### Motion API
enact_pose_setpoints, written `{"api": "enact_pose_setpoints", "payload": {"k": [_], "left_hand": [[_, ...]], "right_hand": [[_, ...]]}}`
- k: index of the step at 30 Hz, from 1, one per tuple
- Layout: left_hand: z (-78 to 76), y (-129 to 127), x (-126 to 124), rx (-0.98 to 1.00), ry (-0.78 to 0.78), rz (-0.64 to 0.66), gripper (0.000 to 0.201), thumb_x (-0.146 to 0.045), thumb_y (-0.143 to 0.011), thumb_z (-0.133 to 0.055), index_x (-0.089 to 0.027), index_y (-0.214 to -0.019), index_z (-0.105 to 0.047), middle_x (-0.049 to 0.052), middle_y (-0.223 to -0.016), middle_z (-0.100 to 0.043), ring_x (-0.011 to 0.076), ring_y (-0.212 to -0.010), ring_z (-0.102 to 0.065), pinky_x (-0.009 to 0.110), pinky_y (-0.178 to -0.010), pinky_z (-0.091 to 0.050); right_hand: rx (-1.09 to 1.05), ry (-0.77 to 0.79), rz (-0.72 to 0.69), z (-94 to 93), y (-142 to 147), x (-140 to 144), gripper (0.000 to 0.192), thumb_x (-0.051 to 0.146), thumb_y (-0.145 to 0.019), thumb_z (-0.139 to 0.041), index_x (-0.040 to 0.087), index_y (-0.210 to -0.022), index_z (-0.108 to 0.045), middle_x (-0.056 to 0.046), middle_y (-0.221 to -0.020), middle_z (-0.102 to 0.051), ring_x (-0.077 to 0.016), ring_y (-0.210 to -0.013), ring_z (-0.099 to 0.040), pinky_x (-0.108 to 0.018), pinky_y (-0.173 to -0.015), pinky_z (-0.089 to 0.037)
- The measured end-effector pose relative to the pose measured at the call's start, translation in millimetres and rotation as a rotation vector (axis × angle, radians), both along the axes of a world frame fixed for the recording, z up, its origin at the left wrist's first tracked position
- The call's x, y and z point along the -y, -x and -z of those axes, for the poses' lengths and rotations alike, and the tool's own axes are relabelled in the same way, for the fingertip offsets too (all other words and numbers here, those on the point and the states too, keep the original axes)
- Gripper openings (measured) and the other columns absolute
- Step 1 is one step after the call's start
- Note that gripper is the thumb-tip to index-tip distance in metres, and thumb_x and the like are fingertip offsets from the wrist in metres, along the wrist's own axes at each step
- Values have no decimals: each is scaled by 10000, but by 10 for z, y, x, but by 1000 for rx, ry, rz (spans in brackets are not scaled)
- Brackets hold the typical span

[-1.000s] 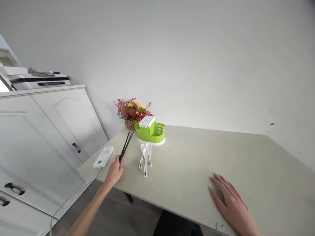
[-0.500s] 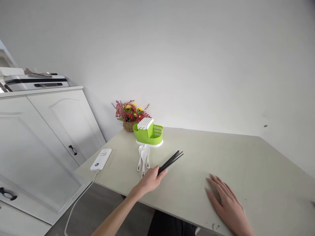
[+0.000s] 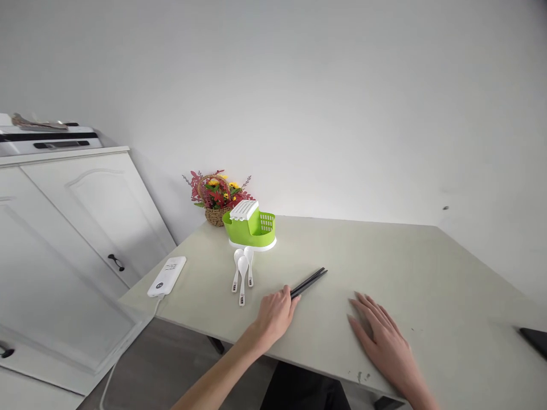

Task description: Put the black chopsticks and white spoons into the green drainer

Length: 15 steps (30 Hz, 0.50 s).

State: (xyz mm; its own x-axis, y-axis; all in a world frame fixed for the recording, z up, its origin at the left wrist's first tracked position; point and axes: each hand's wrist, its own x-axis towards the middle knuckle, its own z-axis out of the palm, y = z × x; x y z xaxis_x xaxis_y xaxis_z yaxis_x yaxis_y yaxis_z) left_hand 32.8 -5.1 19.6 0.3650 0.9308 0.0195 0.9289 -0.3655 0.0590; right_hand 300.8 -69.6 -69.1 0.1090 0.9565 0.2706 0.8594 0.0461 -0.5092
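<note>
My left hand (image 3: 276,314) is closed around one end of a bundle of black chopsticks (image 3: 309,281), low over the table near its front edge. Their free ends point up and to the right. My right hand (image 3: 382,336) lies flat on the table with its fingers stretched out, holding nothing. Left of my left hand lie three white spoons (image 3: 242,272), bowls facing away from me. Just behind the spoons stands a green and white utensil holder (image 3: 249,229) with a slotted white top and an open basket side.
A wicker basket of artificial flowers (image 3: 216,196) stands behind the holder by the wall. At the table's left edge lies a white power bank (image 3: 167,277) with a cable hanging down. White cabinets (image 3: 94,228) are to the left. A dark object (image 3: 535,340) shows at the right.
My left hand has moved right and lower with the chopsticks, whose ends have drawn closer together. My right hand stays flat on the table. The view has shifted slightly right.
</note>
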Motion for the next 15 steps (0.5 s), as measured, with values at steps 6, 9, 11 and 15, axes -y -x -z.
{"api": "enact_pose_setpoints", "payload": {"k": [6,9,11,15], "left_hand": [[25,1,37,-54,-83,23,221,-272,-1081,-448,-128,-1180,-583,112,-979,-710,258,-853,-736,316,-659,-518],[31,-34,56,-89,-147,33,173,-184,-1046,-489,-124,-1167,-599,117,-1006,-690,261,-893,-713,350,-744,-546],[40,-52,57,-117,-200,19,176,-168,-1030,-507,-119,-1164,-610,128,-1027,-680,281,-941,-695,394,-808,-554],[83,-22,55,-127,-287,10,205,-208,-1015,-537,-109,-1170,-628,140,-1045,-661,312,-978,-659,452,-848,-553]], "right_hand": [[-17,16,-5,-39,3,7,609,612,-1018,-379,287,-1502,-551,17,-1645,-425,-272,-1550,-332,-521,-1263,-338],[-28,41,-6,-54,3,1,628,632,-1014,-364,284,-1502,-553,19,-1650,-415,-274,-1553,-324,-523,-1265,-332],[-33,53,-9,-65,4,-5,642,639,-1016,-351,275,-1506,-549,15,-1651,-412,-271,-1554,-322,-521,-1265,-331],[-32,33,-4,-69,8,-2,614,619,-1023,-357,284,-1498,-556,13,-1646,-422,-270,-1552,-327,-513,-1264,-334]]}}
